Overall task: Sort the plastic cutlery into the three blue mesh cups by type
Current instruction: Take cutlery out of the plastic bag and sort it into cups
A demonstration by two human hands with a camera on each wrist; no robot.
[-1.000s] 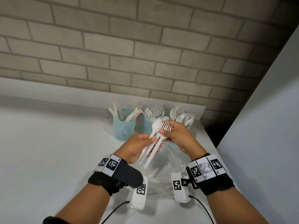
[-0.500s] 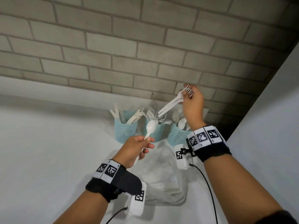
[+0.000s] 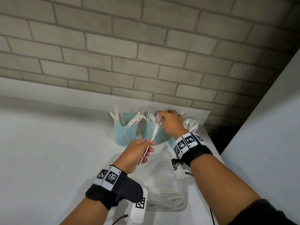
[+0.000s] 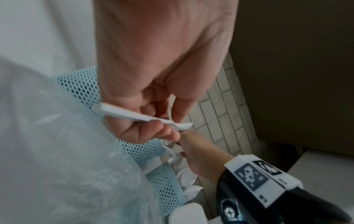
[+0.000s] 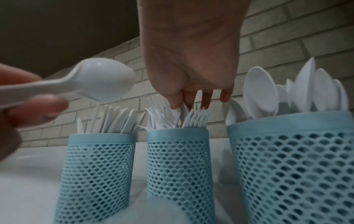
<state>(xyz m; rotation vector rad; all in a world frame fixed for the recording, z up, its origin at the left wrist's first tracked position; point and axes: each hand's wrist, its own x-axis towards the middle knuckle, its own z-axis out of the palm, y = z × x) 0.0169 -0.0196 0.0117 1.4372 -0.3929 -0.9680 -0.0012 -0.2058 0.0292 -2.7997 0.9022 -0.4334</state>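
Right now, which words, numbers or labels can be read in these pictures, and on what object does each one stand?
"L5", as far as it can be made out: small print beside the black-and-white code tags on the left wristband.
Right wristband: there is small print by its code tags, but it is too small and blurred to read.
Blue mesh cups: no text visible.

Black wristbands (image 3: 113, 190) with white black-patterned marker tiles (image 3: 186, 142), white camera housings (image 3: 138, 208), thin black cables (image 3: 211, 215).
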